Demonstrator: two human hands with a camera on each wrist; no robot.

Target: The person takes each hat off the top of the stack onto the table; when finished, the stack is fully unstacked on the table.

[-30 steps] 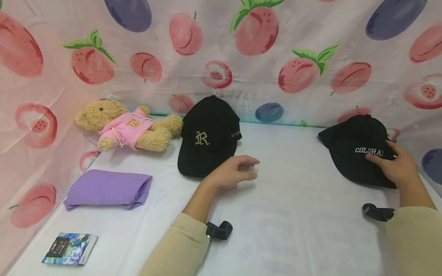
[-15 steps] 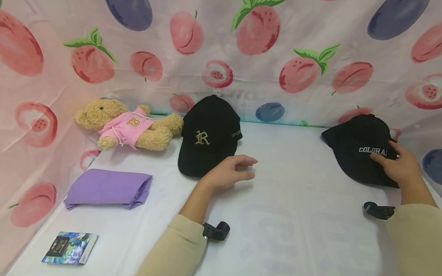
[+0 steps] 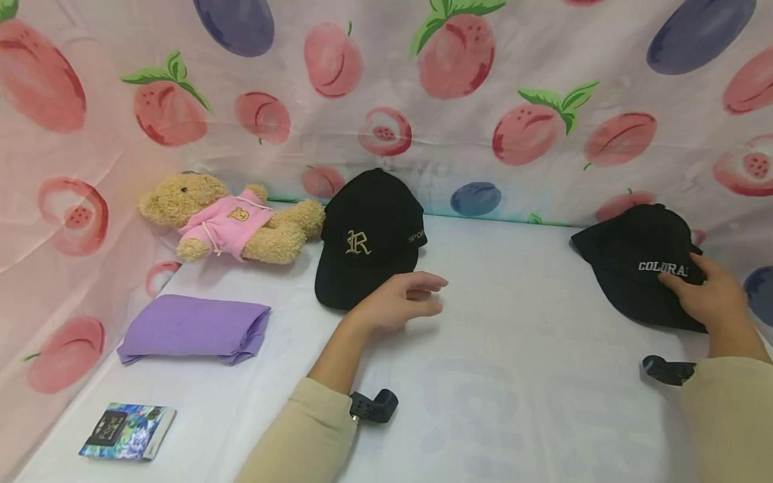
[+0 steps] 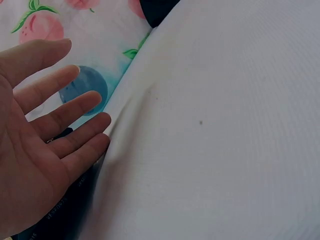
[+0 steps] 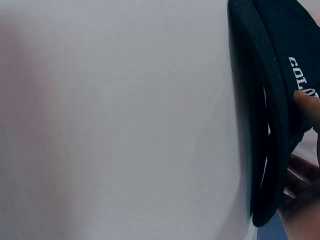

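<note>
At the right of the table, my right hand (image 3: 715,295) grips a black baseball cap (image 3: 628,248) with white block lettering on its front. In the right wrist view the thumb (image 5: 307,106) lies on the lettering of this cap (image 5: 275,75), and the other fingers are curled at its far side, partly hidden. My left hand (image 3: 398,302) has its fingers extended and holds nothing; the left wrist view shows the bare palm (image 4: 35,170). It overlaps the brim of a second black baseball cap (image 3: 374,221), which bears a gold letter R.
A teddy bear (image 3: 235,221) in a pink hoodie lies at the back left, beside the R cap. In front of it are a folded purple cloth (image 3: 193,329) and a small blue patterned packet (image 3: 129,433). A fruit-print curtain (image 3: 441,141) stands behind the white table (image 3: 513,376).
My right hand has shifted slightly to the right with the lettered cap. The left hand has drifted a little to the left, still with nothing in it.
</note>
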